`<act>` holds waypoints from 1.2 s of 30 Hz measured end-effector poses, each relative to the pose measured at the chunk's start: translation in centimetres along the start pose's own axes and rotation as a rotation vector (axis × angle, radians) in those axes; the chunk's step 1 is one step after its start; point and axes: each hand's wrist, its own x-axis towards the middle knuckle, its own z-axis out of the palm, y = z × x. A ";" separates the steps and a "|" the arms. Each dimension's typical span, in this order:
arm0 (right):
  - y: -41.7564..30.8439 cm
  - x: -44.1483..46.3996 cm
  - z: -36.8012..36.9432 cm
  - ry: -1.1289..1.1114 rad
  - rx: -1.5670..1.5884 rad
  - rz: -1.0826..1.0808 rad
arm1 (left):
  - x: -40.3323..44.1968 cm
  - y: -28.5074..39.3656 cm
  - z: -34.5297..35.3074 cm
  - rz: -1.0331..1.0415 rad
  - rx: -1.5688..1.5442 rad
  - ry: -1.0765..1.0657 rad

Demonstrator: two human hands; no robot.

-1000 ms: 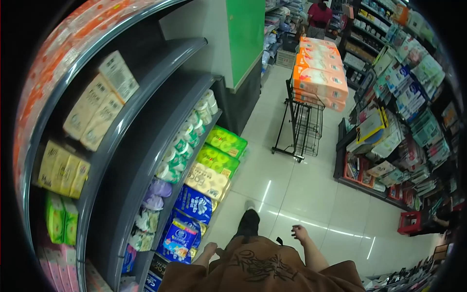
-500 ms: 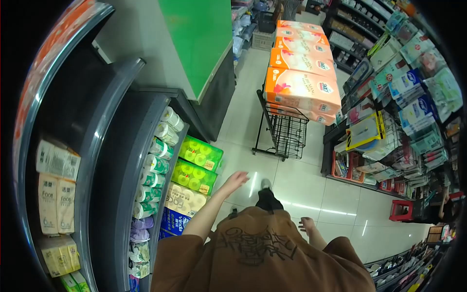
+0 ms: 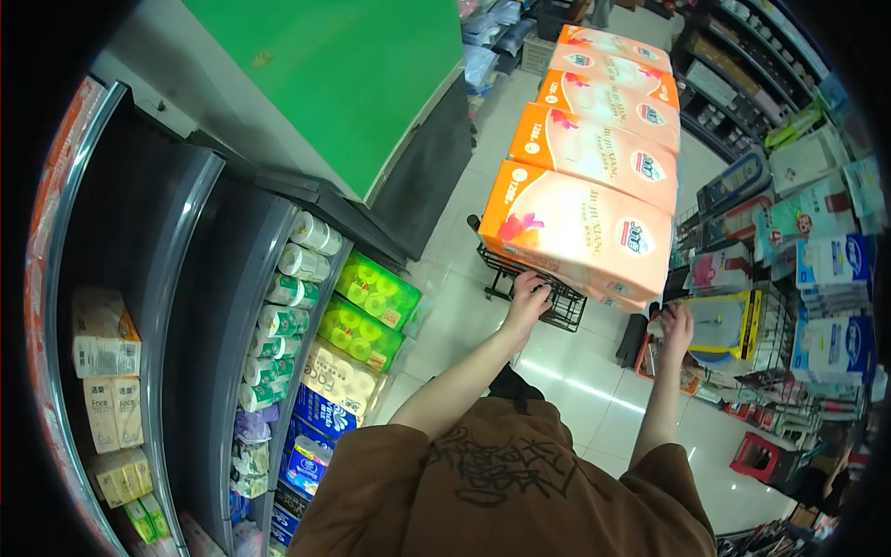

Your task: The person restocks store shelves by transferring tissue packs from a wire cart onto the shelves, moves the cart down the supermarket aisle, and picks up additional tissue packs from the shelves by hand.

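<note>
Large orange-and-white tissue packs [image 3: 580,223] are stacked in a row on a black wire cart [image 3: 561,311]. My left hand [image 3: 527,302] is at the near end of the cart, just below the nearest pack, its fingers curled; whether they grip the cart's rim is too small to tell. To the right, my right hand [image 3: 677,327] is raised near the lower right corner of that pack, with its fingers bent and partly spread. Nothing shows in it.
Left are curved grey shelves [image 3: 176,278] with tissue packs and paper rolls [image 3: 281,320]. Green roll packs [image 3: 376,292] stand on the floor beside them. A green-panelled pillar [image 3: 343,84] is ahead. Hanging goods [image 3: 831,269] and a red stool [image 3: 756,457] are at right.
The cart and its packs are now much nearer. Both my hands have reached forward, the left to the cart's near end and the right beside the nearest pack.
</note>
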 end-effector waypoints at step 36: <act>-3.3 -25.8 14.6 -0.578 -0.280 0.212 | -13.7 3.8 -20.3 0.010 -0.212 0.108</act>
